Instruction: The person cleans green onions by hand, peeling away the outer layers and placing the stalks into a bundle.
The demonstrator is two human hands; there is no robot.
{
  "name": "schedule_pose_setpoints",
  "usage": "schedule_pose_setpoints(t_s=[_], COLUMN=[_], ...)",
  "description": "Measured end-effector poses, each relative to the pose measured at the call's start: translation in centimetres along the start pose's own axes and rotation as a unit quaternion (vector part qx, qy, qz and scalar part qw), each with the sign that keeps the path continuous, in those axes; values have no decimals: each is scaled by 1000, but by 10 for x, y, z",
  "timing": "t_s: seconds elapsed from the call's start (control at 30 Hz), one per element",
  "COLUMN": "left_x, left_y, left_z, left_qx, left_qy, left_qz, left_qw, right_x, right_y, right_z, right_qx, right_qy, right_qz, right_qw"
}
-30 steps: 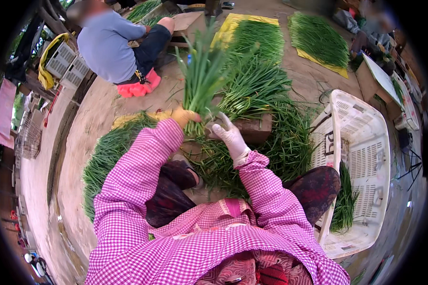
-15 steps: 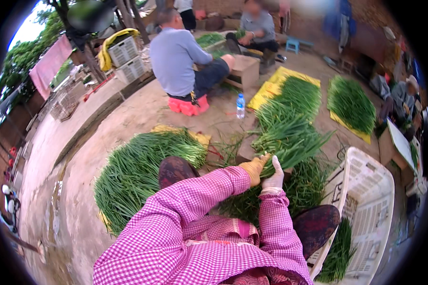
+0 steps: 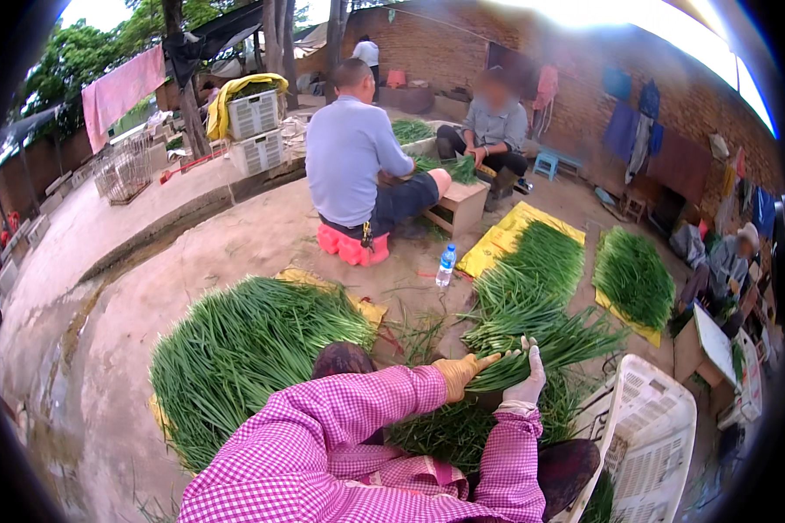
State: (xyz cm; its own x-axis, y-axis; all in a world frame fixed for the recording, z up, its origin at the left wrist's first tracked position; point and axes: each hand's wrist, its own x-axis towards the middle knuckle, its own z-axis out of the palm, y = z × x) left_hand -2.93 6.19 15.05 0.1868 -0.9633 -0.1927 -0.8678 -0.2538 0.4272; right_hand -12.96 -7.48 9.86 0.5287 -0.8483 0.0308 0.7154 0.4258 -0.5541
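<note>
A bunch of long green chives (image 3: pixel 576 342) lies across my two gloved hands, its leaves fanning out to the right and its pale ends to the left. My left hand (image 3: pixel 464 375), in a tan glove, grips it from the left. On the right, my right hand (image 3: pixel 527 376), in a white glove, cups the bunch with the thumb raised. Below them, loose chives (image 3: pixel 449 436) spread between my knees. To the left lies a big pile of chives (image 3: pixel 253 349) on yellow sheeting. Another long heap of chives (image 3: pixel 545 261) stretches away just beyond my hands.
A white plastic crate (image 3: pixel 654 427) stands beside my right knee. Ahead are a water bottle (image 3: pixel 446 265) and a person on a red stool (image 3: pixel 353 247), facing another person across a low wooden box (image 3: pixel 456 207). More chives (image 3: pixel 634 279) lie at right on yellow sheeting.
The view has tilted up, showing more of the brick wall and yard. My hands stay on the chives, and my right hand has moved slightly away from the left.
</note>
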Motion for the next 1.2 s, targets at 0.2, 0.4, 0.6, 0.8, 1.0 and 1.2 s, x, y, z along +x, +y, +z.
schedule_pose_setpoints(t_s=[0.2,0.4,0.6,0.8,1.0,1.2], left_x=[-3,-15,-19,-29,-8,30], left_y=[-29,-78,-90,-97,-105,-105], left_z=[-28,-29,0,32,25,0], left_qx=[138,20,159,144,-14,-42], left_qy=[138,253,-74,-127,-197,-200], left_qz=[81,64,125,172,168,139], left_qw=[977,965,976,966,966,969], right_x=[36,121,185,249,272,311], right_y=[11,5,-3,41,6,-3], right_z=[14,-3,6,-72,-96,7], right_qx=[29,34,60,-302,-713,-878], right_qy=[76,76,126,284,78,-21], right_qz=[20,-13,-17,-27,-468,-410], right_qw=[996,996,990,910,516,248])
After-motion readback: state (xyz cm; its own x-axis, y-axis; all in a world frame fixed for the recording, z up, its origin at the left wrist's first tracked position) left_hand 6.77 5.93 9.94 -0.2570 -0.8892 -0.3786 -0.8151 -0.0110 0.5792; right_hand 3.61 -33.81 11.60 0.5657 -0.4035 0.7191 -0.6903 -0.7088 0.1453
